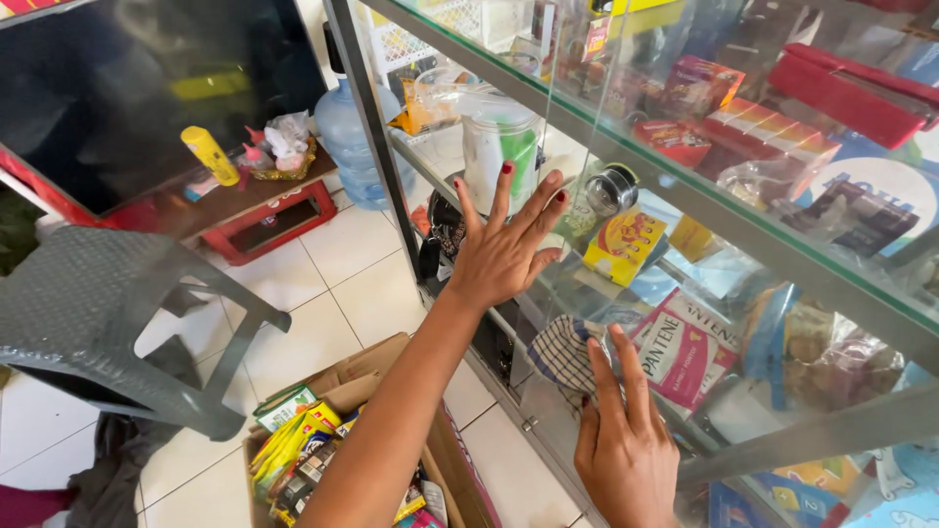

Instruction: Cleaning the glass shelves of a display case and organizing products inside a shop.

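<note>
Both palms flat on the glass sliding door [587, 323] of the display cabinet, left hand [504, 249] spread high, right hand [626, 440] low, fingers open and gripping nothing, door seemingly partway along, shampoo sachets [685, 347] just behind the right fingertips.

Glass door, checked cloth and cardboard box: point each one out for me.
Glass door [548, 127], head view, on its near vertical edge.
Checked cloth [562, 352], head view, on the bunched fabric above the right hand's fingers.
Cardboard box [367, 367], head view, on the open back flap.
</note>
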